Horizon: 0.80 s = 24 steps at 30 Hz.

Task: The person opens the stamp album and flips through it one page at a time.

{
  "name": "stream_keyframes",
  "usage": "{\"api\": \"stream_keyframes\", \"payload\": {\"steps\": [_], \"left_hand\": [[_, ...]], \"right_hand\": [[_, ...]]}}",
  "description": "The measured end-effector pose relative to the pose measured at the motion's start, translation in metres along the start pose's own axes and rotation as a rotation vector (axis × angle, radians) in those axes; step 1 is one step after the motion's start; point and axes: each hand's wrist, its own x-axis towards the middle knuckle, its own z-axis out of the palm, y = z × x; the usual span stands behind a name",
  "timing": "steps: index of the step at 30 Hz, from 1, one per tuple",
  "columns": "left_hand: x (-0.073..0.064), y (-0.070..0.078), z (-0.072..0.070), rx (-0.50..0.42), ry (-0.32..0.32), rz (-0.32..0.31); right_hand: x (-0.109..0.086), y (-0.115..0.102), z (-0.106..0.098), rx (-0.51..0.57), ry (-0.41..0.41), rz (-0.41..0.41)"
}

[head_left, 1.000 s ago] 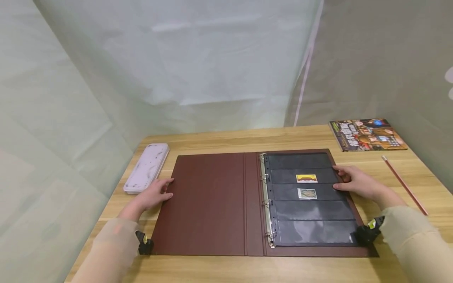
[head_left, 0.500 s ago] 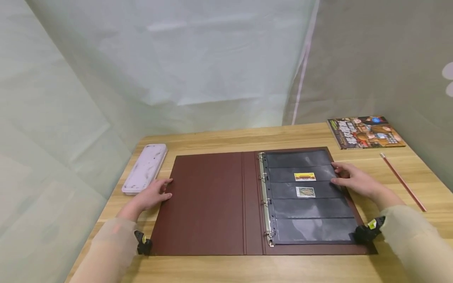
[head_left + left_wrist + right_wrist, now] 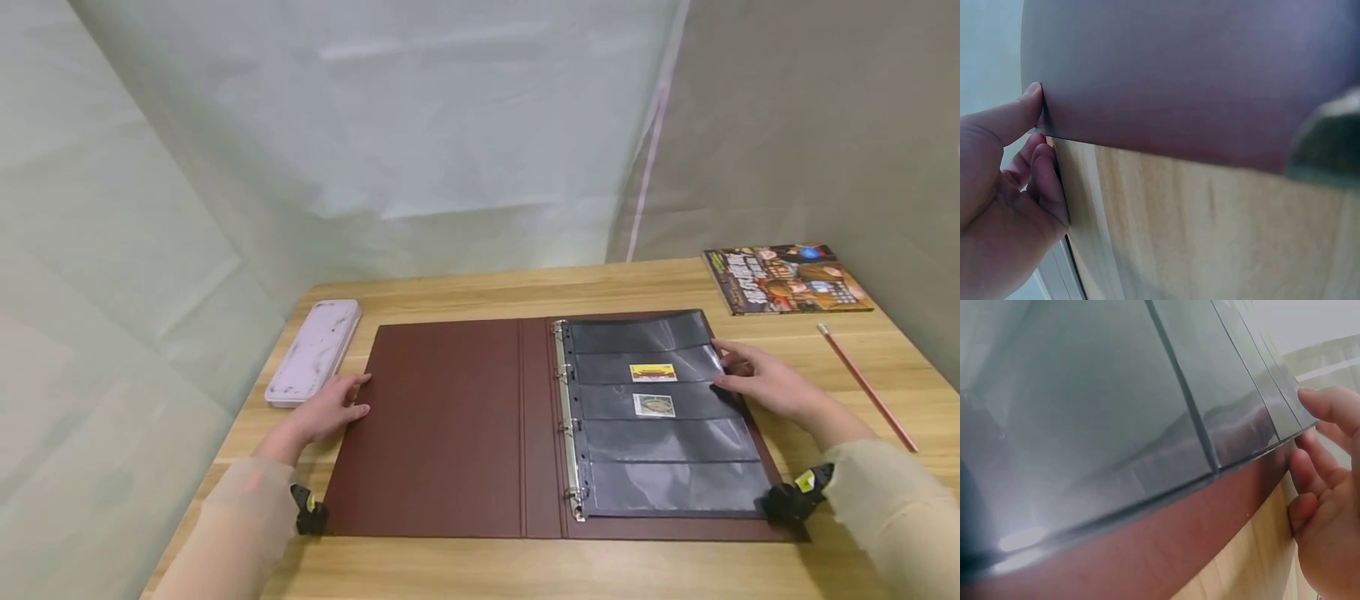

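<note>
A maroon ring binder (image 3: 442,433) lies spread open on the table, its metal rings (image 3: 567,425) along the middle. On its right side sits a black stamp album page (image 3: 667,487) with clear pocket strips. Two stamps show in it, a yellow one (image 3: 652,372) and a greenish one (image 3: 654,406). My left hand (image 3: 330,408) holds the binder's left edge, thumb on top and the other fingers curled at the edge. With my right hand (image 3: 776,392) I pinch the page's right edge, thumb above and fingers beneath; that edge stands slightly off the cover (image 3: 1210,531).
A pale, scuffed pencil case (image 3: 313,350) lies left of the binder, close to my left hand. At the back right is a colourful book (image 3: 787,279). A red pencil (image 3: 866,387) rests right of my right hand. Cloth hangs behind the table.
The page's right edge has risen a little with my right hand, which has moved slightly up and away. My left hand stays at the binder's edge.
</note>
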Motion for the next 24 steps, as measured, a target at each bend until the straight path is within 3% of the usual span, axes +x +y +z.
{"api": "stream_keyframes", "payload": {"steps": [8, 19, 24], "left_hand": [[0.001, 0.001, -0.001, -0.008, -0.008, -0.003], [0.0, 0.002, -0.001, -0.011, -0.01, 0.002], [0.001, 0.001, 0.0, -0.011, -0.001, 0.009]], "right_hand": [[-0.003, -0.002, -0.003, -0.014, -0.003, -0.022], [-0.01, -0.007, -0.006, 0.115, -0.008, -0.069], [-0.012, -0.011, -0.01, 0.111, -0.01, -0.049]]}}
